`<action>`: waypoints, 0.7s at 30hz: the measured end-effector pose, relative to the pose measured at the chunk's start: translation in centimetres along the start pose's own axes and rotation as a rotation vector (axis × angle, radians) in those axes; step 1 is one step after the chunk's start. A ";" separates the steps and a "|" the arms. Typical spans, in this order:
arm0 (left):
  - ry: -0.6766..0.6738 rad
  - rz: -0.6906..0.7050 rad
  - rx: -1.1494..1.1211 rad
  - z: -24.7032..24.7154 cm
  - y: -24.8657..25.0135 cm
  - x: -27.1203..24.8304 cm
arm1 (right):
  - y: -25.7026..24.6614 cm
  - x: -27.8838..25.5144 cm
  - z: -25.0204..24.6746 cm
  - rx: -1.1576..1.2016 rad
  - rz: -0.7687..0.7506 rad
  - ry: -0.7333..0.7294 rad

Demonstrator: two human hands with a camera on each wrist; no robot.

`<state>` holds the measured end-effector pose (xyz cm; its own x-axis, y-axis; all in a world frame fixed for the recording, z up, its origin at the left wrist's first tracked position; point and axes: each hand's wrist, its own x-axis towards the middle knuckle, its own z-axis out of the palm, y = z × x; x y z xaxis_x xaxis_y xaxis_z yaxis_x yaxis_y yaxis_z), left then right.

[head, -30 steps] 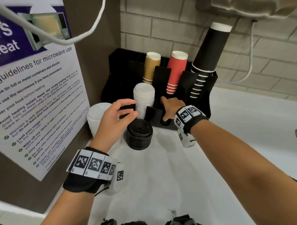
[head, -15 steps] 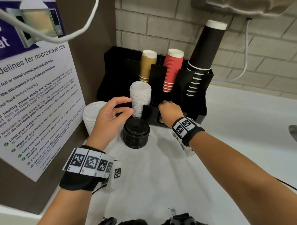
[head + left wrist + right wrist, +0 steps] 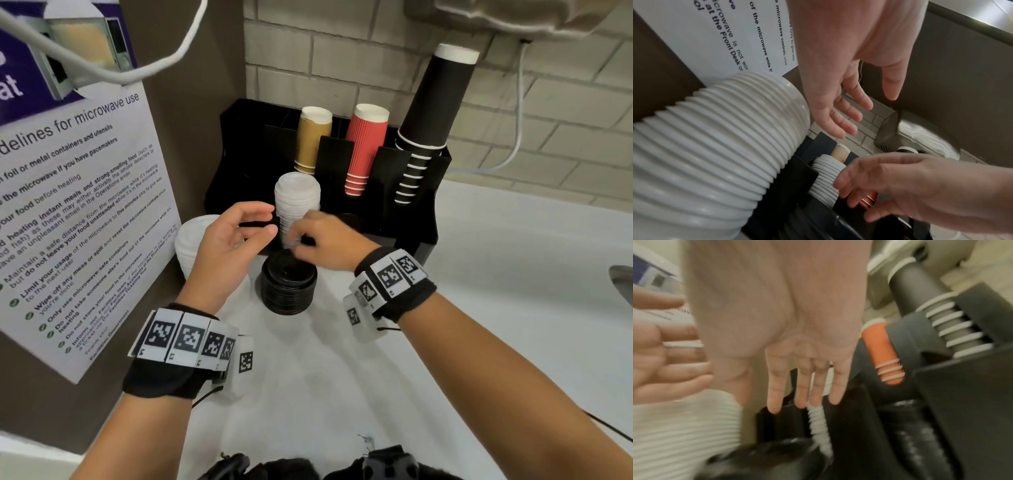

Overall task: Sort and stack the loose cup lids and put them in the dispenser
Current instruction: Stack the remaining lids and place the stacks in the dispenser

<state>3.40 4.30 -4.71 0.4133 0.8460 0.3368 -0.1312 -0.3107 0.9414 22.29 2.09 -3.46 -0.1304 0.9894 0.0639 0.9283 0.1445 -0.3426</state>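
A black dispenser point(image 3: 421, 219) stands against the brick wall. A stack of small white lids point(image 3: 297, 195) sits in its front left slot. A stack of black lids point(image 3: 289, 287) stands on the counter in front of it. A wider stack of white lids point(image 3: 190, 246) stands to the left by the panel. My left hand point(image 3: 270, 221) hovers open between the two white stacks and holds nothing. My right hand point(image 3: 295, 244) is above the black lids with its fingers straight point(image 3: 803, 399), close to the foot of the small white stack point(image 3: 819, 423). It is blurred and holds nothing.
Tan point(image 3: 313, 137), red point(image 3: 364, 147) and tall black point(image 3: 433, 102) cup stacks fill the dispenser's back slots. A brown panel with a microwave poster point(image 3: 78, 205) closes the left side. The white counter point(image 3: 342, 377) runs toward me. A metal rim point(image 3: 621, 277) shows at the right.
My right hand has left the dispenser's middle front slot and moved left, over the black lids and next to the small white stack. My left hand has barely moved.
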 end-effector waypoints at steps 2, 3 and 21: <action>0.004 -0.006 0.000 -0.1 0.1 0.0 | -0.6 0.0 1.3 0.029 0.031 -0.193; 0.003 -0.009 0.001 -0.2 0.1 -0.1 | -0.7 0.1 1.9 0.032 0.057 -0.242; -0.093 -0.084 0.027 1.0 -0.8 -0.7 | -0.2 -2.7 0.0 0.869 0.053 0.175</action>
<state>4.12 3.54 -5.70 0.5040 0.8261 0.2521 -0.0685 -0.2527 0.9651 22.50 -0.58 -3.59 0.0262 0.9889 0.1460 0.3300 0.1293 -0.9351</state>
